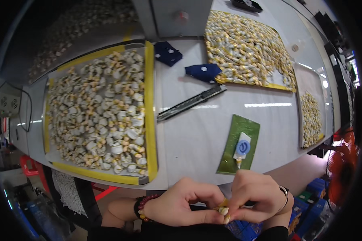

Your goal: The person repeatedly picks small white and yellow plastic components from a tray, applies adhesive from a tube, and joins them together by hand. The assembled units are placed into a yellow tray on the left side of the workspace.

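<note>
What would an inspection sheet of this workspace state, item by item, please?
Surface: pale-grey flat tabletop, crowded at left and rear.
Things: small white-and-yellow piece; yellow-edged rectangular tray at left, filled with similar pieces; two more trays farther right.
Clutter: slim black knife-like tool; green rectangular mat.
Hands: left hand and right hand together pinch the small piece.
Cables: thin dark cable, far left.
Surroundings: red plastic stool, left; orange-red fan, right.

Red stool [28, 166] at far left; orange fan [343, 168], blue bins [317, 186] right.
</note>
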`<state>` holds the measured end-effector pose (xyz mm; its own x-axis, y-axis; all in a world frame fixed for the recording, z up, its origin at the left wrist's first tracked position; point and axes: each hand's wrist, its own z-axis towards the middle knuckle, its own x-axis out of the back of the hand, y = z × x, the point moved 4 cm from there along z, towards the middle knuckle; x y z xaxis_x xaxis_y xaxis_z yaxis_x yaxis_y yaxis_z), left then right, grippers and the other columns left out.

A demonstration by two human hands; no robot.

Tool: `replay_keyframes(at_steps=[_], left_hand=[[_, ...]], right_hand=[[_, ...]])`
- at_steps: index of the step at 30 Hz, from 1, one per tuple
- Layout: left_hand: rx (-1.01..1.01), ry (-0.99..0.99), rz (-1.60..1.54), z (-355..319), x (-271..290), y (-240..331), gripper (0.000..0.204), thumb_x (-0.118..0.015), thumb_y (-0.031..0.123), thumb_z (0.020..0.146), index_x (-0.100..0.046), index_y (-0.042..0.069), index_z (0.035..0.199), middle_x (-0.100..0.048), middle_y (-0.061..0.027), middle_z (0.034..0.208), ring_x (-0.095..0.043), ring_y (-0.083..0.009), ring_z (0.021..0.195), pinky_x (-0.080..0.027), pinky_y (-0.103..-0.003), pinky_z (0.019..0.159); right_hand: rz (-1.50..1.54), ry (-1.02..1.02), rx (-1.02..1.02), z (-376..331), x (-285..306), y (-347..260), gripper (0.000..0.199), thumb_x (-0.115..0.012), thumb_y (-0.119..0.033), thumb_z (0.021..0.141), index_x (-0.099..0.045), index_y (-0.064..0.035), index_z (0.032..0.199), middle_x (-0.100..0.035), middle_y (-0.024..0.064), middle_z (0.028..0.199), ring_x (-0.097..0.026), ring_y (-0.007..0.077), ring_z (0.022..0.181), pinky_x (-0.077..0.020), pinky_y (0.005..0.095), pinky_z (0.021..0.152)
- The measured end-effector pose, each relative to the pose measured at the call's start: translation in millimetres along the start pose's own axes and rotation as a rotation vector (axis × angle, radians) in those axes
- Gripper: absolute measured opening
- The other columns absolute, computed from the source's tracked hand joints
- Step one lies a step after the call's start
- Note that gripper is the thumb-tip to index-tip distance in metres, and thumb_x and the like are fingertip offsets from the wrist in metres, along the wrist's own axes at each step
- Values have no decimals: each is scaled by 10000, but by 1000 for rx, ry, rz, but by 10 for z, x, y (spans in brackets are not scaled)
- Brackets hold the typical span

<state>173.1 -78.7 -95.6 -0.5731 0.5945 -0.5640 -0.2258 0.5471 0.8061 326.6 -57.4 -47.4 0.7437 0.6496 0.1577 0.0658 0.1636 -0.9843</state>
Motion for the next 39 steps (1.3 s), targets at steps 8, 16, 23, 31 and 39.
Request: replay_keyframes(at_steps=[8,16,23,31,39], left_hand=[[-137,639,1698,-871,444,1288,337,-737,88,600,-653,26,921,-621,-111,784,-592,-310,775,-467,-383,714],[-137,1224,1822,-1118,2471,2429,259,-650,143,791,-649,26,1021,-669,-120,885,-635,-178,744,-489,-297,665],[77,1200,1865,-839,3210,2578,349,-706,214,728,-650,3,1000,-662,-155,878,-639,-239,807,-482,-346,721],[49,1131,1760,-818,3460,2508,516,-756,368,708,-620,-2,1041,-626,-148,978,-599,-257,902,-460,-352,799],[-246,921,1424,-843,2111,2355,245,-608,137,851,-536,-7,1036,-589,-22,867,-561,-97,838,-432,-220,725]], right_hand=[[-136,374,13,-314,165,2,263,-830,-267,604,-633,-98,649,-486,2,640,-451,145,563,-319,264,495],[-176,445,-9,-378,205,-60,183,-763,-193,599,-618,-83,619,-484,12,625,-432,138,551,-300,260,489],[-246,518,-66,-561,280,-46,149,-726,-167,599,-609,-78,623,-496,17,624,-439,140,553,-308,259,500],[-547,407,43,-585,592,-245,212,-706,35,616,-623,-40,796,-550,50,676,-517,170,606,-391,263,525],[-1167,431,-126,28,1405,-99,138,-642,-37,733,-584,-24,858,-591,110,810,-572,282,794,-450,359,706]])
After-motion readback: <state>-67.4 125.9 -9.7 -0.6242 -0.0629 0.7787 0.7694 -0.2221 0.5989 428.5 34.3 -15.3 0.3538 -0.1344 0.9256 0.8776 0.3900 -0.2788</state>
